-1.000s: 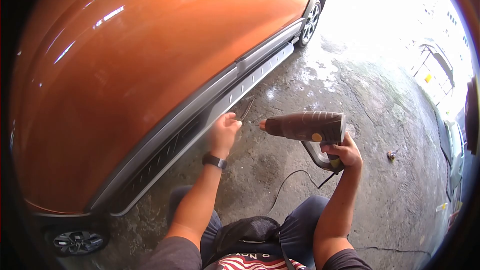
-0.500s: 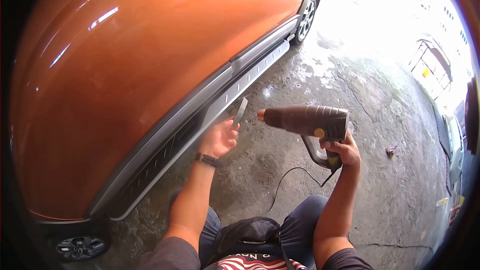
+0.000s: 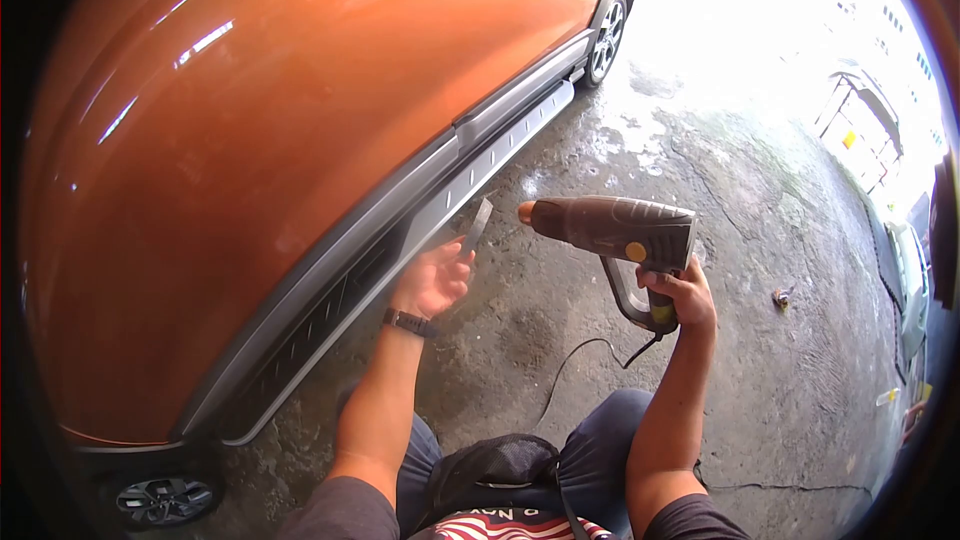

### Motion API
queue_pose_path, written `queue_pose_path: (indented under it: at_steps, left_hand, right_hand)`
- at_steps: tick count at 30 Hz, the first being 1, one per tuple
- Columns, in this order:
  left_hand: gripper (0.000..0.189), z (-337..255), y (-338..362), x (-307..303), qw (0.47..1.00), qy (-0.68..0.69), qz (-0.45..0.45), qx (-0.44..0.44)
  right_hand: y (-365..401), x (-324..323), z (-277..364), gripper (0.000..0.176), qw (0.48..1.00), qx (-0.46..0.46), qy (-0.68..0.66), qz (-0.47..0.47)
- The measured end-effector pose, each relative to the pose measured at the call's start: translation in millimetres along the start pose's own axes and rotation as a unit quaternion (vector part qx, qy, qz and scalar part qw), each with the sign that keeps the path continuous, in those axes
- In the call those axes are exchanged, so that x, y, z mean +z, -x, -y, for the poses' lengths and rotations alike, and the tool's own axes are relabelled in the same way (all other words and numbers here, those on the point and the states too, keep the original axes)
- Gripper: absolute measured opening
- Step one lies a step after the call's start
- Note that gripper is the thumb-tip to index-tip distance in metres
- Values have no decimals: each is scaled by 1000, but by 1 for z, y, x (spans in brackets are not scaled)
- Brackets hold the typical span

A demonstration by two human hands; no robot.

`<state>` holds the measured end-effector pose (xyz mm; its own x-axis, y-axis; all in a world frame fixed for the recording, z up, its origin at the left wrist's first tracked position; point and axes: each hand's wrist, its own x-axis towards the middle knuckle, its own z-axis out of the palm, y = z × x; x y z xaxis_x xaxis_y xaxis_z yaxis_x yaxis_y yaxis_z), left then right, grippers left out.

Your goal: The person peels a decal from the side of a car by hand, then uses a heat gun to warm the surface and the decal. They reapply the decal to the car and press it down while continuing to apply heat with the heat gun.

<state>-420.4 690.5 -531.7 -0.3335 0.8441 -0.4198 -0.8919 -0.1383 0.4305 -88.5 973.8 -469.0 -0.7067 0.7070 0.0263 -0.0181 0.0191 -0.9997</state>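
Observation:
Between the fingertips of my left hand (image 3: 433,280) is a thin, flat grey strip (image 3: 481,224), its free end pointing up and away from me. My right hand (image 3: 686,293) is wrapped round the handle of a dark heat gun (image 3: 612,227) with an orange-brown nozzle. That nozzle faces left toward the strip, with a gap between them. A cord hangs from the base of the handle and curves down to the floor. My left hand is close beside the side step (image 3: 480,175) of an orange car (image 3: 300,150).
The car's far wheel (image 3: 607,38) and near wheel (image 3: 165,500) show at either end of the step. Stained concrete floor (image 3: 780,390) spreads to the right, with a small object (image 3: 782,298) lying on it. A metal frame (image 3: 865,120) stands at the far right.
The heat gun's nozzle has swung up slightly and is less blurred. My left hand with the strip has shifted a little left and down.

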Motion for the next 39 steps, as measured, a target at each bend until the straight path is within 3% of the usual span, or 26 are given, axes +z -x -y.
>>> queue_pose_path:
  at_steps: [10,13,15,17,20,23,24,27,32,39]
  left_hand:
    - [31,1,-1,0,1000,7,-10,-2]
    - [28,2,-4,-4,1000,9,-15,2]
    - [27,0,-4,-7,1000,10,-18,6]
    - [26,0,-3,-8,999,-5,-28,16]
    - [26,-1,-1,-5,999,-32,-28,32]
    - [27,0,2,1,999,-34,-9,26]
    - [27,0,3,3,999,-35,-9,26]
    - [31,2,5,6,999,-33,-2,32]
    - [31,2,4,9,993,-35,103,34]
    - [28,3,4,12,992,-29,121,33]
  right_hand:
    - [4,1,10,51,1000,-11,0,12]
    - [14,-26,-6,56,996,10,-85,23]
    - [28,-38,2,53,967,27,-223,123]
    - [30,-42,12,49,974,27,-177,136]
    - [26,-24,26,33,990,-11,-122,-62]
    - [18,-37,29,45,997,3,-20,-74]
    - [16,-46,24,40,998,20,-15,-61]
    - [11,-58,11,40,996,5,-78,-50]
    - [6,-55,10,40,996,-12,-59,-73]
    - [3,-70,-9,46,993,-14,-59,-101]
